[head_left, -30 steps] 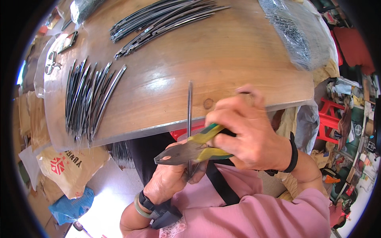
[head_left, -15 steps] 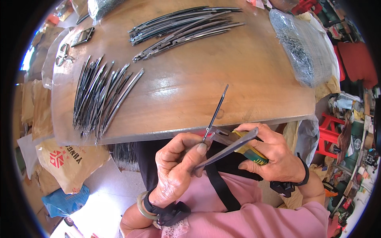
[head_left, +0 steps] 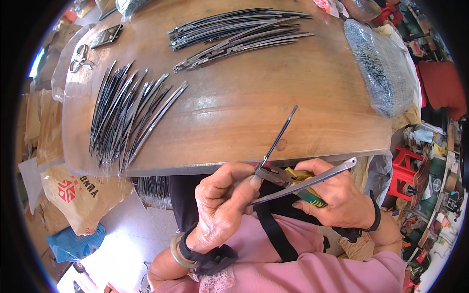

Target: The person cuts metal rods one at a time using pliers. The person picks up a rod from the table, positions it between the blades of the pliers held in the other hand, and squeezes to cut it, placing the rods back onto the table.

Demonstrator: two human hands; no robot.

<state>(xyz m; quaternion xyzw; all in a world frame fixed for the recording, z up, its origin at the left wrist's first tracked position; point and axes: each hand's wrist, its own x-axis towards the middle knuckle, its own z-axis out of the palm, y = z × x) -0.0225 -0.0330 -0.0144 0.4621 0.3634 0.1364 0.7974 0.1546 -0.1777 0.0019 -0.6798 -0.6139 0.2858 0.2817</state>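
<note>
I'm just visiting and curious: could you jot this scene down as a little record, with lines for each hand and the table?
Left hand: pinches a thin dark strip; a wider grey strip also extends from it
Right hand: holds pliers with yellow-and-green handles
Pliers' nose: beside the left fingertips; contact with the thin strip unclear
Table, left: loose dark strips, scissors
Table, far side: another strip pile
Table, right: clear plastic package

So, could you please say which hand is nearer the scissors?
Left: the left hand is below and right of the scissors in view; the right hand, farther right.
</note>
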